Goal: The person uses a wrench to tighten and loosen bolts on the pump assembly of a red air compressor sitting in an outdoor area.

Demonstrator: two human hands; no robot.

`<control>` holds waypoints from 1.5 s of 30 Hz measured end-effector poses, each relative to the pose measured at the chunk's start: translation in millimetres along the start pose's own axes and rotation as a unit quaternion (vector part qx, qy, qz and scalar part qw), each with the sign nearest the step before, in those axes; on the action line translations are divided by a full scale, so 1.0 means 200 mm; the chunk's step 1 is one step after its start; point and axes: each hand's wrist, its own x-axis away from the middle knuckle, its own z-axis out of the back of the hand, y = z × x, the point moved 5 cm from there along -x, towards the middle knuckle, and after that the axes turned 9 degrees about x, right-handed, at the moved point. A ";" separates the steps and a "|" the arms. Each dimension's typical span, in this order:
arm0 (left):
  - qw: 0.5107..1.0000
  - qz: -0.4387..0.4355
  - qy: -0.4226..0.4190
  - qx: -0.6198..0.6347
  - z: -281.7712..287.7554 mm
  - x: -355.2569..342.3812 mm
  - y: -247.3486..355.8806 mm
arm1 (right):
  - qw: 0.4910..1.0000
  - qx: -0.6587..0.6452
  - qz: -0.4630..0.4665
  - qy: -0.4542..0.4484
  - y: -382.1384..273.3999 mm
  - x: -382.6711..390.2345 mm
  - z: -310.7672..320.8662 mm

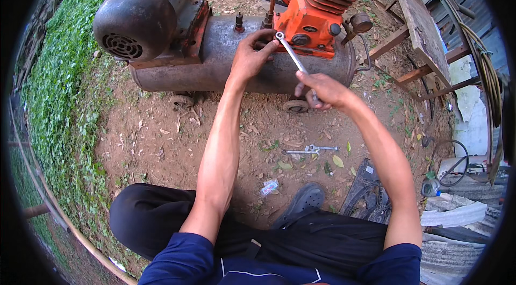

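My right hand (324, 90) is closed around the lower end of a silver combination wrench (293, 55). The wrench slants up to the left, its ring end beside the foot of an orange compressor pump (312, 21). Close to that ring end, my left hand (251, 55) has its fingers curled and its thumb tip by the wrench head. Whatever lies between those fingers is too small to make out. Under both hands runs the worn grey air tank (220, 78), which carries the pump and, at its left, a dark electric motor (137, 21).
More wrenches (312, 150) lie on the dirt, with a small plastic packet (270, 187) nearer me. A wooden bench (414, 29) stands at the right, beside a coiled hose (486, 75). Small wheels (295, 106) support the tank. A brass gauge (360, 22) juts out right of the pump.
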 end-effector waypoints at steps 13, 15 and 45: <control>1.000 0.007 0.016 0.021 0.01 0.01 -0.01 | 0.953 0.165 0.091 0.236 0.04 0.00 0.19; 0.999 0.011 0.022 0.043 0.01 -0.01 -0.02 | 0.965 0.098 0.092 0.225 -0.02 0.05 0.10; 1.000 0.019 -0.008 0.015 -0.02 0.01 0.02 | 0.975 -0.189 0.117 -0.011 -0.02 -0.07 -0.25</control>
